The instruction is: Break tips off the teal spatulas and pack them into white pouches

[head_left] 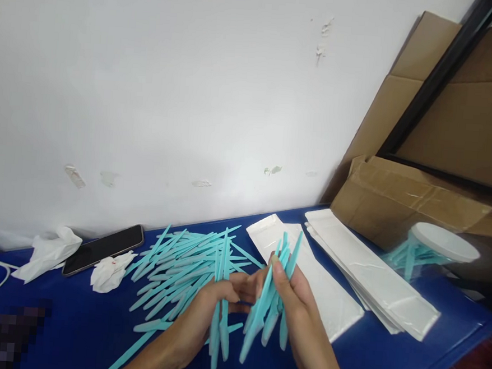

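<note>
Here, from my head view, my left fingers [225, 290] grasp several slim, tapered turquoise plastic sticks [216, 334]; my right fingers [280, 277] grip a second bunch [257, 319] beside them. A heap of matching sticks [175, 266] lies on the blue counter [71, 324], between a black rectangular phone [104, 250] and flat white packets [331, 291].

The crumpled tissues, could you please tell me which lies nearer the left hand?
The smaller tissue, beside the turquoise sticks; the larger tissue lies by the left end of the phone.
</note>
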`<state>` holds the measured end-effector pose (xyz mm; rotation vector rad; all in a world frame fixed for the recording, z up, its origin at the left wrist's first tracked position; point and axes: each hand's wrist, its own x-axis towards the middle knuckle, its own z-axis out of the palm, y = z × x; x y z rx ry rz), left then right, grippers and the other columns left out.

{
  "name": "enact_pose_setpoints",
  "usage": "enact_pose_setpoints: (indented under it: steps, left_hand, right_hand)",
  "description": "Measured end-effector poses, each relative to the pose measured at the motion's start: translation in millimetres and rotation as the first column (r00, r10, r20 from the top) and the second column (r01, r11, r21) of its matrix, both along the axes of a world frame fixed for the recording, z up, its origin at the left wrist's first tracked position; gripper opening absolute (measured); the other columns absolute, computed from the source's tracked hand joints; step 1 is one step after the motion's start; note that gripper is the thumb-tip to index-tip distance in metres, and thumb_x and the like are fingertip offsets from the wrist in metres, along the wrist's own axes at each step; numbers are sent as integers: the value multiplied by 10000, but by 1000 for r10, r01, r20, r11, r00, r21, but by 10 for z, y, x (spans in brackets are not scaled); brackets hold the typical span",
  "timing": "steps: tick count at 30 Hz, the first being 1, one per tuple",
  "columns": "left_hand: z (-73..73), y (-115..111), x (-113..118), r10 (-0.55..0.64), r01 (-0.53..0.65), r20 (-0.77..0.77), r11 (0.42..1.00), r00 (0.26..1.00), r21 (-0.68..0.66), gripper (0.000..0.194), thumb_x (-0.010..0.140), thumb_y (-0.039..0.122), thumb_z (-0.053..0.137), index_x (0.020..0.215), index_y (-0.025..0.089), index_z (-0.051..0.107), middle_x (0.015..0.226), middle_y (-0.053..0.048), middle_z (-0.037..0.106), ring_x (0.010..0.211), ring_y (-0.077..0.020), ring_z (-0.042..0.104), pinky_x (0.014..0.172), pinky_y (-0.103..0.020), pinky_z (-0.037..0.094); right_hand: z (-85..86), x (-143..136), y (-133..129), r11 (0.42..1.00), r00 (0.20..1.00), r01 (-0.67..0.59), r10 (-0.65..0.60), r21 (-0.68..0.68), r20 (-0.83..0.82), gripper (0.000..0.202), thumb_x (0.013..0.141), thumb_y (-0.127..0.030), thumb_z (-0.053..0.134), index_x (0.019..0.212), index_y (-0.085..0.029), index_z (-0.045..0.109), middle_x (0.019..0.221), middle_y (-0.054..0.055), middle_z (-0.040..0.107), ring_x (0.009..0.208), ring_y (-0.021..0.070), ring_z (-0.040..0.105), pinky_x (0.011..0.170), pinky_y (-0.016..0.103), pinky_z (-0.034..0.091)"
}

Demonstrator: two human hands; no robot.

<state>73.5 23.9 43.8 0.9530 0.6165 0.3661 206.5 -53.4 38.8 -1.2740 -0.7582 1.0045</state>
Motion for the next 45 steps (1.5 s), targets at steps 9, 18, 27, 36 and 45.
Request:
enact_pose_setpoints:
  steps: [9,18,27,36,45]
  left_hand:
    - [-74,-181,19,42,-49,-41,980,998,-192,341,874,314,513,1151,174,655,737,-25,650,676,-184,587,648,-278,463]
    - [-115,-113,53,-102,107,39,972,994,-208,182,871,336,626,895,156,608,682,35,475,586,-103,487,638,-256,439]
    - [-2,37,-1,68,-74,-74,994,995,-77,512,863,495,670,574,210,358,477,104,250,435,-59,164,429,-193,272]
    - [129,205,-66,398,-365,88,896,913,-253,436,825,402,754,659,203,403,568,97,281,449,-53,241,428,-202,366]
    - [553,337,-256,636,-654,311,754,706,-60,432,884,366,690,634,196,381,611,70,327,545,-72,350,523,-197,433]
  right_hand:
    - [-179,-58,105,1000,833,-23,16,5,553,240,1010,-454,406,1017,-238,509,907,42,638,832,207,640,774,345,525]
    - [9,316,79,936,848,-310,351,-166,396,481,1002,-595,285,1045,-238,605,820,7,632,728,185,673,641,299,565]
    - [-498,723,-22,939,-46,343,-23,37,999,783,834,-721,519,1402,-182,508,1492,259,419,1393,540,300,1014,698,376]
    - [-364,645,-124,959,-86,281,38,-13,996,543,923,-376,551,1427,-215,432,1444,203,474,1277,426,491,984,593,473]
    - [-234,323,-388,976,-60,-211,-76,62,995,725,806,-163,586,1470,-386,398,1473,42,492,1240,323,553,944,492,579]
